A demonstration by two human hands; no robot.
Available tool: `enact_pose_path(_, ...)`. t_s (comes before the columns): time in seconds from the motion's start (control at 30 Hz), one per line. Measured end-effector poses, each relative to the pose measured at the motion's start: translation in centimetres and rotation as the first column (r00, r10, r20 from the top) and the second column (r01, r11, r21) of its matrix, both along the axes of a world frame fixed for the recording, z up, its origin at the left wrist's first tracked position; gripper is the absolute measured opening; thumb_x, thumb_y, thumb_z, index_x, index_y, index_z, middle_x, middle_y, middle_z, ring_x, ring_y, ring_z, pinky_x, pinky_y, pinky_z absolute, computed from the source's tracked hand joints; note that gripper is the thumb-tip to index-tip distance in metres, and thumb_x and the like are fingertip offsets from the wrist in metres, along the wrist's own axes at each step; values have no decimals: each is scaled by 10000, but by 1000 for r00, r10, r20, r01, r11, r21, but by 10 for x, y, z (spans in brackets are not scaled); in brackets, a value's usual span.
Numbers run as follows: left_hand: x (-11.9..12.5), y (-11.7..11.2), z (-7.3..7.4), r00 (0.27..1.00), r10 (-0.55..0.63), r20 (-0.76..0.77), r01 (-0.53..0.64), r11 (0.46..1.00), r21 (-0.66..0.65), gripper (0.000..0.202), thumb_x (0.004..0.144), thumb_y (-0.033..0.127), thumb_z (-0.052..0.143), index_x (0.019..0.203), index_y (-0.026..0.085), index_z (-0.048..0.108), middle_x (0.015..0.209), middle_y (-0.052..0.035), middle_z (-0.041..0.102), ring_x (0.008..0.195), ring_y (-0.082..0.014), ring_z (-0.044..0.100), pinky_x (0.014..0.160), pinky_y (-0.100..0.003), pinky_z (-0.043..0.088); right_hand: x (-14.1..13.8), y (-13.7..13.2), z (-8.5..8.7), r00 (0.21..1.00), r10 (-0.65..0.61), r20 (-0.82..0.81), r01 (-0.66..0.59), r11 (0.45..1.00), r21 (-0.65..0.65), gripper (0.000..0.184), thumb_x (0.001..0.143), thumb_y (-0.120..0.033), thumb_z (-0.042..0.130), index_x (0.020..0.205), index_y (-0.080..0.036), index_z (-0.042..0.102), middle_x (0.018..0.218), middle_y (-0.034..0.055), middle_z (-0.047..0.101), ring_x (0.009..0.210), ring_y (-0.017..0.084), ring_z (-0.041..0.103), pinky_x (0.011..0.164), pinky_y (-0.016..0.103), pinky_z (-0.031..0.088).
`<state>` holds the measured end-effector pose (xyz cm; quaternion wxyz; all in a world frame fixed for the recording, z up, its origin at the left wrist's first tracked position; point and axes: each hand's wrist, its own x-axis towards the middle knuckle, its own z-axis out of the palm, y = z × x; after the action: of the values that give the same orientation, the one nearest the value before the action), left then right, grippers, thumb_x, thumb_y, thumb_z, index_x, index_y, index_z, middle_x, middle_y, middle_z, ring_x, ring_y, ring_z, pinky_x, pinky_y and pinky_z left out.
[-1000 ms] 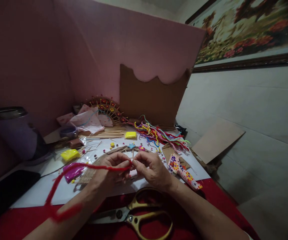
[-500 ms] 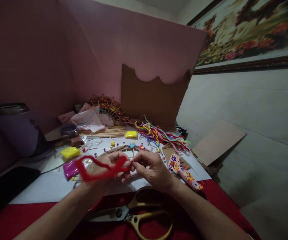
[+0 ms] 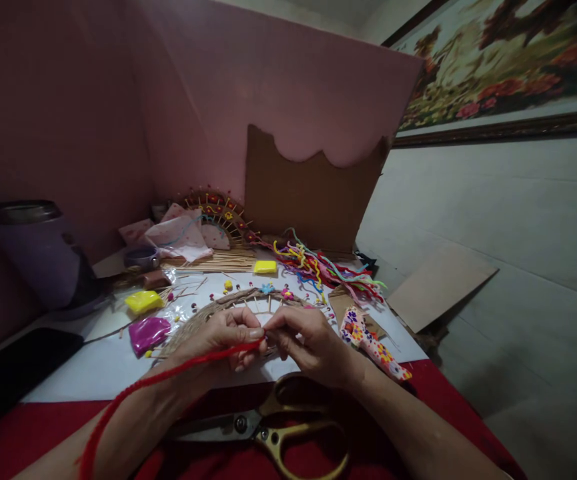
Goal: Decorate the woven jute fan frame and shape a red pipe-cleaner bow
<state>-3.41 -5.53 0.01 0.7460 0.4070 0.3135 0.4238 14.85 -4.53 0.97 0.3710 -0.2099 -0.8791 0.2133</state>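
Straightened since half a second ago, the long red fuzzy pipe cleaner (image 3: 188,364) now trails toward 7 o'clock along the left forearm. Both the left hand (image 3: 224,335) and the right hand (image 3: 313,343) pinch its tip, just over the half-round woven twine-and-stick frame (image 3: 238,300) on the desk (image 3: 93,370). Gold-handled scissors (image 3: 281,427) lie at 6 o'clock — the trailing length could snag them, jerking the tip free.

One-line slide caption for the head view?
Left hand and right hand pinch a red pipe cleaner above a woven arch, scissors on the red cloth.
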Motion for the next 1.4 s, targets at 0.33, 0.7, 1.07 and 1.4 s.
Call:
enact_pose_path(0.33,2,-2,-5,996,-52,74,54,998,-18,175,584,160,757,609,127,587,522,-23,641,346,-47,456,340,-145,255,-6,-8,-2,988,-155,-18,155,955,254,76,798,-132,462,757,-183,500,607,-27,488,490,87,388,493,216,308)
enact_pose_path(0.7,2,-1,-3,1000,-8,24,7,999,34,202,548,166,775,569,127,579,478,-18,612,346,-54,447,364,-163,277,-11,4,-15,946,-301,-116,317,933,168,80,776,-181,507,698,-194,492,562,-45,463,465,83,380,491,220,307)
enact_pose_path(1.07,-1,-7,5,1000,-2,-11,3,991,133,244,636,213,769,812,161,608,589,-9,640,424,-77,516,401,-162,361,4,-1,6,972,-82,-220,45,985,-169,166,836,-263,380,707,-194,458,623,-18,438,558,113,410,544,244,357)
enact_pose_path(1.4,-9,1,0,995,21,101,-36,988,147,114,723,208,708,798,154,643,628,-1,618,436,-57,509,398,-144,359,-11,-31,-3,960,276,38,-276,921,275,109,681,-176,352,591,-228,317,487,-41,386,429,105,362,453,263,267)
